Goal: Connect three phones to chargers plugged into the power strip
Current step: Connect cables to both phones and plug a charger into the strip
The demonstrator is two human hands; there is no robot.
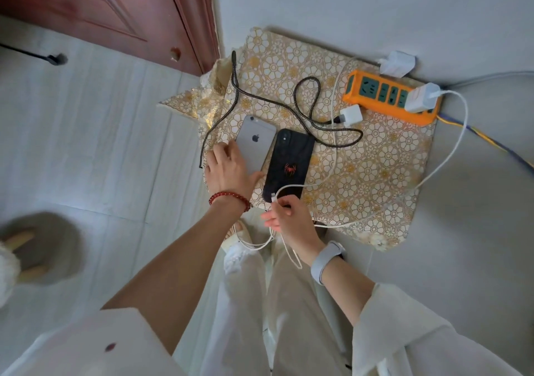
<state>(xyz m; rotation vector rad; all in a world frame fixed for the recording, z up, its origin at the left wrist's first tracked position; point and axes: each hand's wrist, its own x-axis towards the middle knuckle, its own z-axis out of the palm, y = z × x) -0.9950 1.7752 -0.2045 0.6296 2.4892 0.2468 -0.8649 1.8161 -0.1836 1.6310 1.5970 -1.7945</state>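
White charging cable (445, 156), thin and limp: runs from the white charger (420, 98) seated in the right end of the orange power strip (372, 98), loops out to the right, and comes back toward the near edge of the table; its plug end (273, 197) is pinched in the fingers of the right hand (289, 217), right at the near end of the black phone (289, 163). Whether the plug is seated in the port cannot be told. Likely handling: light, no stiffness of its own, best taken by the rigid plug rather than the cord. Black phone, spider emblem on the back, lies face down on the gold floral table cover (375, 179); rigid, flat, probably slick in its case and apt to slide when pushed from the end. Silver phone (255, 141), face down, just left of the black one; left hand (231, 170) rests on its near part with fingers spread flat, thumb reaching toward the black phone. Second white charger (350, 115) lies unplugged near the strip, joined to a black braided cable (306, 107), stiffer-looking, holding its curves. Third white charger (398, 63) lies on the far side of the strip. A third phone is not visible.
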